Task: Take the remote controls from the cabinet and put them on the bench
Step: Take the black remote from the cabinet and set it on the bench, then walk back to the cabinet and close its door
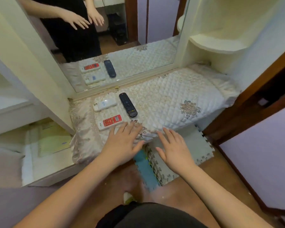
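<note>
Three remote controls lie on the bench [179, 102], which is covered by a quilted cream cloth. A white remote [104, 104] is at the back left, and a black remote [128, 104] lies to its right. Nearer the front edge sits a white remote with a red face [111, 121]. My left hand [122, 143] hovers palm down, fingers spread, just in front of the red-faced remote, holding nothing. At the bench's front edge my right hand [173, 148] is also spread flat with nothing in it.
A mirror [138, 51] behind the bench reflects the remotes and my hands. A cream cabinet [15, 104] with an open low shelf holding a booklet [53, 139] stands at the left. Curved shelves [217, 45] rise at the right. Foam floor mats [156, 163] lie under the bench front.
</note>
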### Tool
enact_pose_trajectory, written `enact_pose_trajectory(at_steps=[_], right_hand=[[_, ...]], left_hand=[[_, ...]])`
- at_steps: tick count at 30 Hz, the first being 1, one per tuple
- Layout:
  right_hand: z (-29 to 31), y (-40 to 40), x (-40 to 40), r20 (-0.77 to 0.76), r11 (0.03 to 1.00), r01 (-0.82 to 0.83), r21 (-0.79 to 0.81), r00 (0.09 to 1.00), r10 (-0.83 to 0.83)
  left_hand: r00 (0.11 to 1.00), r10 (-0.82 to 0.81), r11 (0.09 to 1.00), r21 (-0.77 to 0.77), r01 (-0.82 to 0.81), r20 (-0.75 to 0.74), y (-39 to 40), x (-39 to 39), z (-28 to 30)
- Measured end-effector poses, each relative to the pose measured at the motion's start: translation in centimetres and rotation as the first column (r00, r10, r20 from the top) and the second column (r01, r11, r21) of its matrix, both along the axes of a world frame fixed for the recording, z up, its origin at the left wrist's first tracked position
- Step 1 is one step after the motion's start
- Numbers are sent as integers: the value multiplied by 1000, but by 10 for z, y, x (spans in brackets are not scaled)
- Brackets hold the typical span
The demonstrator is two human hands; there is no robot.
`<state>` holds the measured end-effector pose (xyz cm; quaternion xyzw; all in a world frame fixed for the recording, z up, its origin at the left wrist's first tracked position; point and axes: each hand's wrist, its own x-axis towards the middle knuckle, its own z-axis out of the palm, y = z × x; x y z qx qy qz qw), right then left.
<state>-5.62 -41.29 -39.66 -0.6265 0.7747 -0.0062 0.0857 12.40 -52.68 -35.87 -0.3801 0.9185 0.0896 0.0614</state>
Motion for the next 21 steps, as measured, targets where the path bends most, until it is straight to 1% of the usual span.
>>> enact_pose_trajectory(at_steps=[3,7,11,16,21], right_hand=[[4,45,-30,-2,997,77,-11,997,-77],[2,112,-71,26,978,211,8,977,-211],[-5,170,-104,44,940,340,25,939,-341],[-7,234,-138,98,848,530,2,844,-528],[-5,273,-149,112,728,685,31,722,-683]], left_hand=[[999,-52,998,25,52,-6,28,-38,-1],[979,-203,979,-10,203,-34,73,-97,-2],[947,-318,947,32,320,-47,111,-148,-1],[901,-432,901,34,433,-41,140,-202,-1],[798,-602,799,45,600,29,156,-246,-7]])
